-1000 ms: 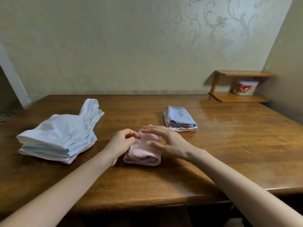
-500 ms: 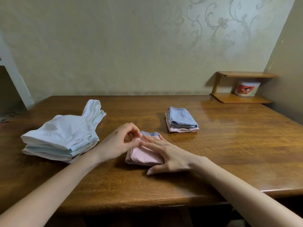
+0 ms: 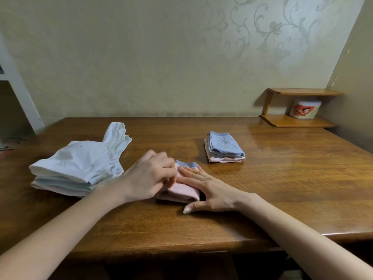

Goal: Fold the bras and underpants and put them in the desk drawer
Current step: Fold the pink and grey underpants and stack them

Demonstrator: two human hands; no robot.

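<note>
Pink underpants point(image 3: 182, 190) with a blue-grey waistband lie folded on the wooden desk point(image 3: 262, 188) near its front middle. My right hand point(image 3: 205, 186) lies flat on them with straight fingers and the thumb on the wood. My left hand point(image 3: 150, 176) is at their left edge, fingers curled onto the cloth; it is blurred. A folded pile of blue and pale pink underpants point(image 3: 225, 147) sits further back. A stack of folded white and pale bras point(image 3: 80, 168) rests at the left. No drawer is in view.
A small wooden corner shelf point(image 3: 298, 121) stands at the back right with a white printed tub point(image 3: 304, 109) on it. The wall runs behind the desk, and a side wall closes the right. The desk's front edge is just below my forearms.
My right hand slid from the top of the pink underpants to lie flat over their right side. My left hand moved in over their left edge, and the blue-grey waistband now shows.
</note>
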